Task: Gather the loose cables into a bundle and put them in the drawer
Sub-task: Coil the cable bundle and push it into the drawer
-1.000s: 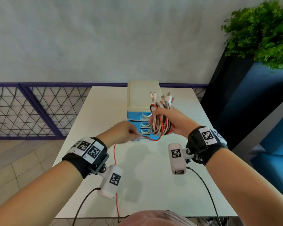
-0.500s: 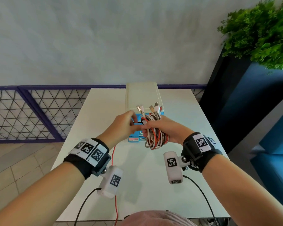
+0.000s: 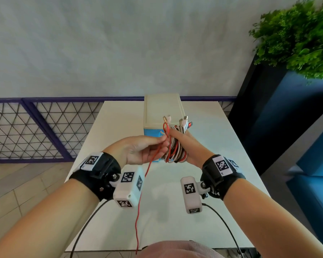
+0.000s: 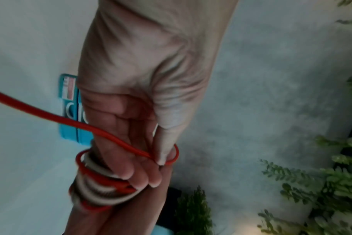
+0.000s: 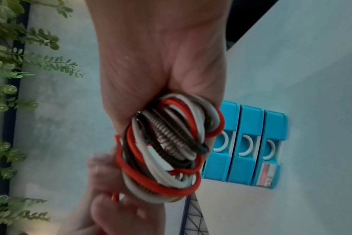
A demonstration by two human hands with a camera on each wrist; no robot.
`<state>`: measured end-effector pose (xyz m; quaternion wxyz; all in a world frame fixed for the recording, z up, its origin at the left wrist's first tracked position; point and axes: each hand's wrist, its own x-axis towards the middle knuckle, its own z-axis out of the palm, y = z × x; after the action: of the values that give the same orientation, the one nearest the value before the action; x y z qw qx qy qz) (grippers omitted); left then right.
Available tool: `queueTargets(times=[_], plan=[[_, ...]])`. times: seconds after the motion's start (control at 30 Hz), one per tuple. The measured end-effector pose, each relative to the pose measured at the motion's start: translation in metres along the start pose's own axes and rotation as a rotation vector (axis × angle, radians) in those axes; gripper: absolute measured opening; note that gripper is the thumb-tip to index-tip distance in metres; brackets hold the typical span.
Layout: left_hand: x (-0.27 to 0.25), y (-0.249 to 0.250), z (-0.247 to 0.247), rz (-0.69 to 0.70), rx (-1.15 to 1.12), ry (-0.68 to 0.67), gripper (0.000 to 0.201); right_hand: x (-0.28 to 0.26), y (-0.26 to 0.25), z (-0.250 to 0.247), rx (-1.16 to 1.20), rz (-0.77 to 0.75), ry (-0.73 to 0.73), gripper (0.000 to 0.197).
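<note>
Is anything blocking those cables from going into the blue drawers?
Yes: all three drawers look closed, so one must be opened first. Both hands are busy: the right hand grips the bundle, the left hand pinches the red cable.

An office-like lounge: white table [image 3: 203, 211], blue mini drawer unit [image 5: 249, 146], potted greenery [image 3: 296, 38], blue seating [image 3: 315, 164].

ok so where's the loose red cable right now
Head view, centre: the red cable hangs from the left hand beside the cable bundle, trailing past the table edge.
</note>
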<state>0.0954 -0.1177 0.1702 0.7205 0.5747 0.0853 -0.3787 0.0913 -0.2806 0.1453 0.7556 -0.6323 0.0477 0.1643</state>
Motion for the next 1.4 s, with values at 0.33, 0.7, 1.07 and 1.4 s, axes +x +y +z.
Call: queueTargets(times=[0.33, 0.7, 1.07, 1.4], plan=[[-0.004, -0.011, 0.008, 0.022, 0.192, -0.027, 0.024, 0.007, -0.002, -0.001, -0.089, -0.076, 0.092, 0.013], [-0.016, -0.044, -0.035, -0.146, 0.964, -0.255, 0.026, 0.005, -0.024, -0.039, 0.187, 0.008, 0.153, 0.010], [0.013, -0.018, -0.007, 0.723, 1.120, 0.424, 0.014, -0.010, -0.003, -0.007, -0.167, 0.045, -0.093, 0.023], [-0.002, -0.012, -0.030, 0.271, 0.585, 0.334, 0.041, -0.008, 0.002, -0.023, -0.231, -0.014, 0.118, 0.003]])
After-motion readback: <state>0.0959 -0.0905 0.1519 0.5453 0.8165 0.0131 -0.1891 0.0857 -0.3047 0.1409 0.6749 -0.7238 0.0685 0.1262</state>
